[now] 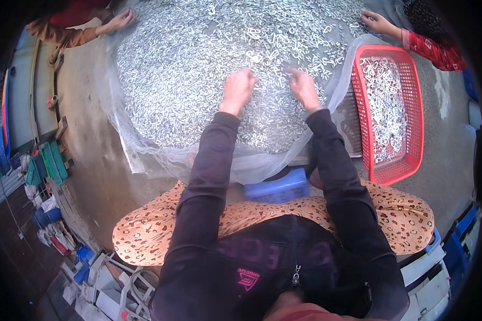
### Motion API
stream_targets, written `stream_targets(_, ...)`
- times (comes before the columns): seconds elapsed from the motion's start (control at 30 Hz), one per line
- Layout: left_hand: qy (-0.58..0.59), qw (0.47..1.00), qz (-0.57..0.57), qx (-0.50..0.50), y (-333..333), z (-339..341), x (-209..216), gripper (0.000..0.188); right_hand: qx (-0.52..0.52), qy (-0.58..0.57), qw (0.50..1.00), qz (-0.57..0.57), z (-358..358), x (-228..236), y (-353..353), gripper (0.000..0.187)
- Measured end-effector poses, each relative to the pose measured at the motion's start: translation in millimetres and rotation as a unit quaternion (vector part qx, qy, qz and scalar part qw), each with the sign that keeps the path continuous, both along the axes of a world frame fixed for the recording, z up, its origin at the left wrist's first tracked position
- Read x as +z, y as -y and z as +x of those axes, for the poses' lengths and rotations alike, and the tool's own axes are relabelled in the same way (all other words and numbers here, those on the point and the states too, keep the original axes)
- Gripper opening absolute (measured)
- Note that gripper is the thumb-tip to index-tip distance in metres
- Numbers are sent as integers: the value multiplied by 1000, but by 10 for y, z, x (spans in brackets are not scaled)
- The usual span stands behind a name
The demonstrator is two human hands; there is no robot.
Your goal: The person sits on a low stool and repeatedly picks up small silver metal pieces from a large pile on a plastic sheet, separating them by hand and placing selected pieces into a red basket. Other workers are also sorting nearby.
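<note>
- Your left hand [238,90] is over the small silvery pieces [171,91], its fingers curled inward and bunched toward the thumb; blur keeps you from telling whether they pinch a piece.
- Your right hand [303,90] faces it across a narrow gap, fingers bent and pointing inward; they are blurred too, so you cannot tell whether they are parted, pressed together or holding anything.
- The silvery pieces lie spread beneath and around both your hands, on a pale mesh net [168,162], with paler curled ones scattered among them toward the far side.
- The net's near edge sags below your forearms; its right edge runs up between your right hand and a red basket [389,174], which holds more pale curled pieces [383,107].
- You have open room above the spread to your left and ahead; two co-workers' hands, one at the far left [120,21] and one at the far right [378,24], border it.
</note>
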State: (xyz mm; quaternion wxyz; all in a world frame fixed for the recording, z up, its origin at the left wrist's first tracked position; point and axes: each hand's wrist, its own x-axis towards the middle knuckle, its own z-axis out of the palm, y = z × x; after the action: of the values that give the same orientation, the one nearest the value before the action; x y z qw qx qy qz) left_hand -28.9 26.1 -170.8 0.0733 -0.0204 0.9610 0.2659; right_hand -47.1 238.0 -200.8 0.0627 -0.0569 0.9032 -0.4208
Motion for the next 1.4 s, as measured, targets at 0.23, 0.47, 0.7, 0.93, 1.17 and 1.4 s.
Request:
stream_targets(0.23, 101, 847, 502, 143, 280, 215, 593, 20, 70, 34, 997, -12, 19, -149, 382, 12)
stream_targets(0.47, 42, 523, 844, 113, 260, 248, 505, 25, -59, 310, 783, -536, -46, 562, -4, 19)
stream_targets(0.7, 90, 527, 841, 84, 243, 66, 596, 24, 10, 280, 675, -682, -187, 929, -296, 16)
stream_targets(0.93, 263, 876, 400, 59, 40, -277, 407, 42, -72, 253, 837, -481, -218, 971, -290, 15)
stream_targets(1.17, 289, 917, 270, 55, -11, -261, 579, 30, 32, 166, 971, -166, -451, 384, 65, 25)
stream_targets(1.4, 338, 681, 646, 68, 23, -218, 559, 40, 35, 152, 988, -15, -307, -386, 278, 25)
